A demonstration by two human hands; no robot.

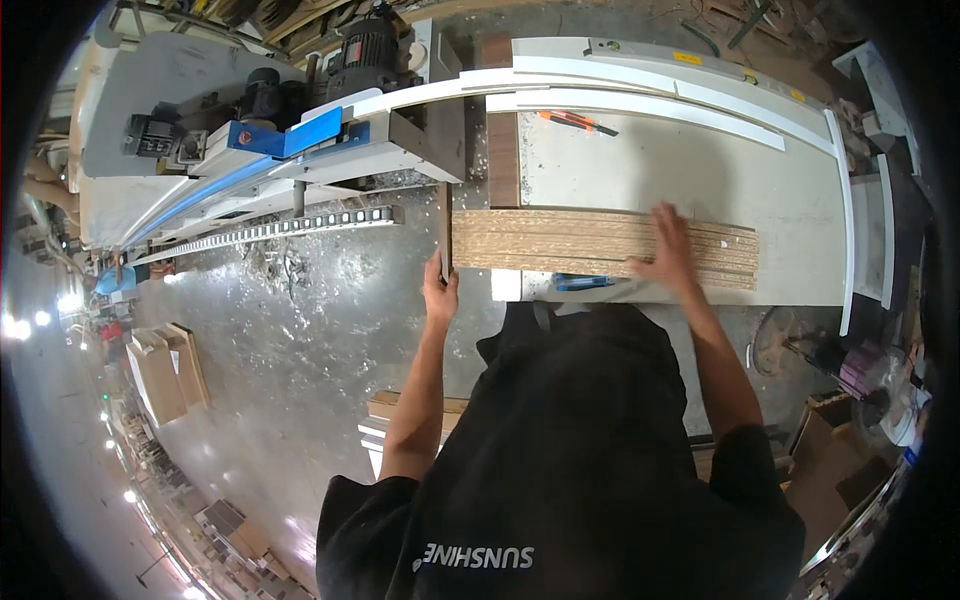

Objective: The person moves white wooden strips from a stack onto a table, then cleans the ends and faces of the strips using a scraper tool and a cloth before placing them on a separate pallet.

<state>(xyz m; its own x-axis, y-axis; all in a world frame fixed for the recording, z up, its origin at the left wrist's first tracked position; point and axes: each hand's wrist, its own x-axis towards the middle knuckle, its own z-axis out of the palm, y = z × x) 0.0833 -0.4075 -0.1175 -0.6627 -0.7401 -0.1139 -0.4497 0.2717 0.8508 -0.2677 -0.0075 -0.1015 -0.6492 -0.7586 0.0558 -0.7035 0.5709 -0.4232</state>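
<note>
A stack of long chipboard strips (580, 242) lies on edge across the near side of a white table (700, 170). My left hand (439, 290) grips the left end of the stack, where a dark end face (445, 232) shows. My right hand (668, 252) lies flat with fingers spread on top of the strips, toward their right end. My forearms reach up from my black shirt at the lower edge.
White curved edge strips (640, 100) and an orange knife (572, 121) lie on the table's far part. A blue tool (583, 283) sits at the table's near edge. A machine with motors and a blue guard (290, 135) stands left. Boards (170, 370) lie on the floor.
</note>
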